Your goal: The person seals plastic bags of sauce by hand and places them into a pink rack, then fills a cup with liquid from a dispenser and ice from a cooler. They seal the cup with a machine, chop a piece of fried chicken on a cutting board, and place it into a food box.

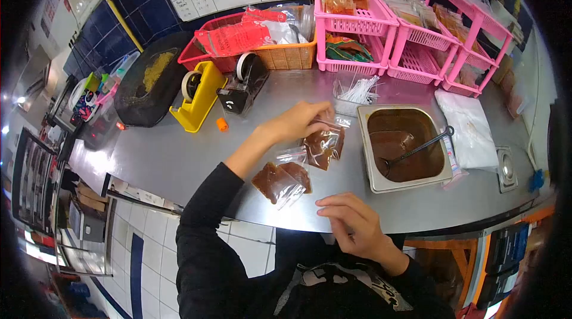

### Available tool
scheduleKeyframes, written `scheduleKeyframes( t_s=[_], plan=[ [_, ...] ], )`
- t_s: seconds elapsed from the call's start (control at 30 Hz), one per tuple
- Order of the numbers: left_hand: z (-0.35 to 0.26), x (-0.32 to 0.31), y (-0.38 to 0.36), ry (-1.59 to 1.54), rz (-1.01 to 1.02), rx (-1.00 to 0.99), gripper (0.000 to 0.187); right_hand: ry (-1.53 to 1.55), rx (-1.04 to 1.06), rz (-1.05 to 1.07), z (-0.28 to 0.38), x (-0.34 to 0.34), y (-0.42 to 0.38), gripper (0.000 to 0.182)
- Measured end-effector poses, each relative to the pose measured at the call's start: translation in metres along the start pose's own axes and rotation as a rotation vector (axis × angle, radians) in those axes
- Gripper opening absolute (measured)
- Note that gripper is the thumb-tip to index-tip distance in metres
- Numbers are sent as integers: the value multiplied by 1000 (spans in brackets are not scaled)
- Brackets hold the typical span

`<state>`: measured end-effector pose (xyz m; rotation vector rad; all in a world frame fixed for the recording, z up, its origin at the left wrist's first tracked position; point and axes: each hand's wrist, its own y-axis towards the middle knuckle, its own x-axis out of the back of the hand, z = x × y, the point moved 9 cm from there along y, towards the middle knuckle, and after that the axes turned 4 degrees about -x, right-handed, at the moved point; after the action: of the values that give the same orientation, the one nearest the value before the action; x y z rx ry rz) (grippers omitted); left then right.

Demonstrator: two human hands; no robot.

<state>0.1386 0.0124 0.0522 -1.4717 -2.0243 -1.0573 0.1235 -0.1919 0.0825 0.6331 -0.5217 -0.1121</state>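
My left hand [301,121] reaches over the steel worktop, its fingers closed at the zip edge of a small clear bag of brown sauce [322,149]. That bag overlaps at least one similar bag on the worktop. Closer to me lie more flat bags of brown sauce [275,183], partly on top of each other. My right hand [357,223] hovers over the front edge of the worktop, fingers bent and apart, holding nothing. To the right stands a square steel container [372,167] of brown sauce, with a dark-handled ladle [420,144] leaning in it.
Behind are pink tiered racks [357,25] of filled bags, a tub of white ties [357,92], and orange and red baskets [286,57]. Yellow [199,98] and black [245,83] tape dispensers stand at left. A white plastic stack [468,128] lies right of the container.
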Motion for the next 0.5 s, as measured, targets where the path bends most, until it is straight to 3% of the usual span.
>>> scheduleKeyframes(
  t_s=[0.13, 0.2, 0.23, 0.3, 0.43, 0.5],
  plan=[
    [22, -18, 17, 18, 33, 40, 16, -46, -62, -43, -20, -5, -15, 29],
    [10, -20, 23, 390, -56, -234, 16, -71, -152, -79, -36, -2, -25, 26],
    [11, -21, 25, 384, -54, -243, 16, -79, -157, -85, -38, -1, -29, 26],
    [27, -26, 26, 292, 44, -113, 16, -48, -230, -166, -46, 7, -36, 24],
    [24, -25, 29, 280, 22, -111, 16, -25, -228, -193, -47, 8, -32, 18],
    [28, -33, 31, 296, 192, -23, 20, -7, -240, -164, -47, 5, -31, 17]
  ],
)
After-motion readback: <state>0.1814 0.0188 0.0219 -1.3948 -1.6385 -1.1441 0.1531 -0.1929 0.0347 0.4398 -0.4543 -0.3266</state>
